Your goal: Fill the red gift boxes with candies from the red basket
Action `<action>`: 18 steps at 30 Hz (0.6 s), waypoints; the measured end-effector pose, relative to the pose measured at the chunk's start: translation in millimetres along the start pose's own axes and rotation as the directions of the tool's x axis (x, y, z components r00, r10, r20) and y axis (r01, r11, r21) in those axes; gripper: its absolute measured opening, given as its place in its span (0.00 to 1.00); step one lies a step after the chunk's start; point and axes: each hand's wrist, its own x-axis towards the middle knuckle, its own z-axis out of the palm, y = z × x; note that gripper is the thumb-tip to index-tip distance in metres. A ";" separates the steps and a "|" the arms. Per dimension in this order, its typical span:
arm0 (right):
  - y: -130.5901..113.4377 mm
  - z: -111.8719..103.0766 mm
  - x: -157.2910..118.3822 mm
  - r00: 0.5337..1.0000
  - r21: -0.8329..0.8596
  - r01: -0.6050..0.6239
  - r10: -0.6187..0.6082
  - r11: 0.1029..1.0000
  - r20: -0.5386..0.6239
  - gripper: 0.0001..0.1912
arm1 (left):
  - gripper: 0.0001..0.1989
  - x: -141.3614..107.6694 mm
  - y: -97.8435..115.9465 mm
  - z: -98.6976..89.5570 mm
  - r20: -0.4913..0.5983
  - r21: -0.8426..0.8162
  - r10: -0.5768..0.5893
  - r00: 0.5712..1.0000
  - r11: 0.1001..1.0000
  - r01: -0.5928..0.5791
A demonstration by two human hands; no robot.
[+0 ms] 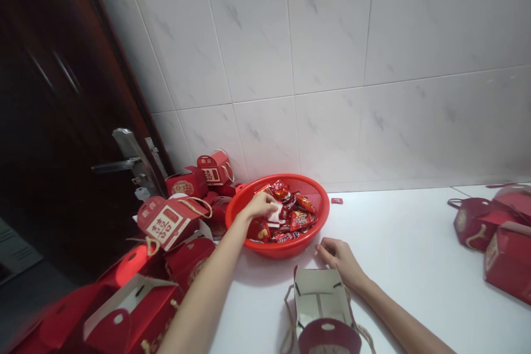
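A red plastic basket (321, 218) with a mesh wall holds several wrapped sweets (301, 220), mostly red. My left hand (260, 206) reaches over its left rim, fingers pinched on a pale pink packet (276, 213) among the sweets. On the white table, just right of the basket, rests my right hand (337, 254), its fingers curled loosely inward with nothing visible in them. Directly in front of me stands an open red gift box (329, 337), its pale inside bare and its rope handles hanging at both sides.
Red gift boxes with rope handles (166, 224) are piled along the left, some open. More red boxes (508, 263) stand at the right edge. One small red packet (337, 201) lies behind the basket's right side. A tiled wall (332, 138) borders the table (415, 243); a dark door (62, 94) is at left.
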 end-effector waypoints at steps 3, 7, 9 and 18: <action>-0.7 0.3 -1.7 1.000 0.078 -0.007 0.008 0.997 -0.012 0.22 | 0.11 -4.1 13.9 -3.9 -0.078 -0.137 0.110 0.991 0.983 -0.120; -13.1 -7.7 -2.1 0.994 0.295 -0.016 0.047 0.955 -0.098 0.24 | 0.16 -18.0 33.4 -6.2 -0.118 -0.499 0.258 0.959 0.819 -0.282; -27.8 -17.2 0.1 0.982 0.393 0.019 0.057 0.920 -0.181 0.26 | 0.14 -27.9 42.0 -4.9 -0.137 -0.623 0.305 0.943 0.714 -0.321; -103.3 -43.6 16.6 0.994 0.632 0.107 -0.106 0.767 -0.041 0.23 | 0.04 -70.4 74.8 15.1 -0.275 -0.560 0.471 0.838 0.630 -0.538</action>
